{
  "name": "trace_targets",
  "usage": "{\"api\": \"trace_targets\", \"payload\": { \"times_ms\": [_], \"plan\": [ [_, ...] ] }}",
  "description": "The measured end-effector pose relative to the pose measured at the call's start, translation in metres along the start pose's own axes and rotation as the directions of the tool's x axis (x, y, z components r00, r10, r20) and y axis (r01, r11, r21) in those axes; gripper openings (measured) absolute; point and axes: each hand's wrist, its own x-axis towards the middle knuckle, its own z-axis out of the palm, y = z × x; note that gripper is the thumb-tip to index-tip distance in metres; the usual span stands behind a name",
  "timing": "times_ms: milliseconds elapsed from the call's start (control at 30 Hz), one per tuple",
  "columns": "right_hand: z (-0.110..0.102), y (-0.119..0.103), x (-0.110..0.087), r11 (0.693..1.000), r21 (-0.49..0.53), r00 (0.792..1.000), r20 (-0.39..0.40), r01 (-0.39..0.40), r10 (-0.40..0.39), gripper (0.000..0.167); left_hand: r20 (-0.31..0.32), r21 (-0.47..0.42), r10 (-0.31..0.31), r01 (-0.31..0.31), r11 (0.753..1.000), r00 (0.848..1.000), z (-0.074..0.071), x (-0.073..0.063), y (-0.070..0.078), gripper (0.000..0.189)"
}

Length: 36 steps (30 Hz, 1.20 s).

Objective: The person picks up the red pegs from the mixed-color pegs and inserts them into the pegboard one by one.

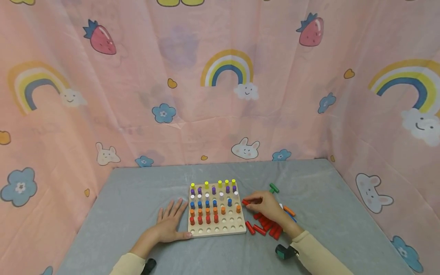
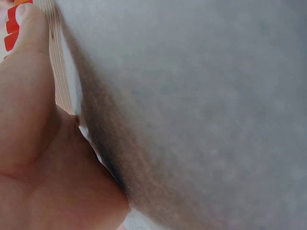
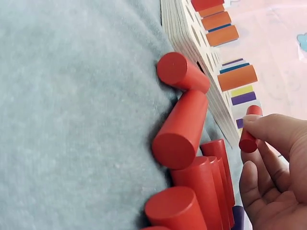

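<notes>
A wooden pegboard lies on the table with rows of yellow, purple, white, blue, orange and red pegs upright in it. My left hand rests flat at its left side, fingers straight, with the thumb at the near left corner. In the left wrist view, the palm and thumb show beside the board's edge. Just off the board's right side, my right hand pinches a red peg between thumb and fingers. Several bare holes show in the red and nearest rows. Loose red pegs lie below that hand.
Right of the board, a pile of red pegs lies on the grey cloth. Green pegs, an orange peg and a blue peg lie beyond. A pink patterned curtain hangs behind the table.
</notes>
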Motion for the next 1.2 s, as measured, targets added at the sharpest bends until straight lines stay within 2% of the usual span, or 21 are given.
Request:
{"api": "trace_targets", "payload": {
  "times_ms": [367, 600, 900, 1200],
  "plan": [
    [0.001, -0.016, -0.004, 0.998, 0.014, 0.997, -0.048, -0.053, 0.054, 0.022, 0.037, -0.031, 0.013, -0.012, 0.999, 0.999, -0.013, -0.007, 0.011, 0.119],
    [0.003, -0.032, -0.009, 0.998, 0.026, 0.997, -0.050, -0.057, 0.058, 0.021, 0.021, -0.039, 0.024, -0.024, 0.999, 0.999, -0.009, -0.006, 0.009, 0.119],
    [0.009, -0.040, -0.011, 0.998, 0.052, 0.999, -0.008, 0.042, -0.042, 0.022, -0.009, -0.043, 0.025, -0.026, 0.999, 1.000, -0.006, -0.005, 0.007, 0.119],
    [0.017, -0.046, -0.012, 0.997, 0.038, 0.997, 0.027, 0.072, -0.073, 0.020, 0.002, -0.029, 0.009, -0.009, 1.000, 1.000, -0.005, -0.005, 0.007, 0.119]
  ]
}}
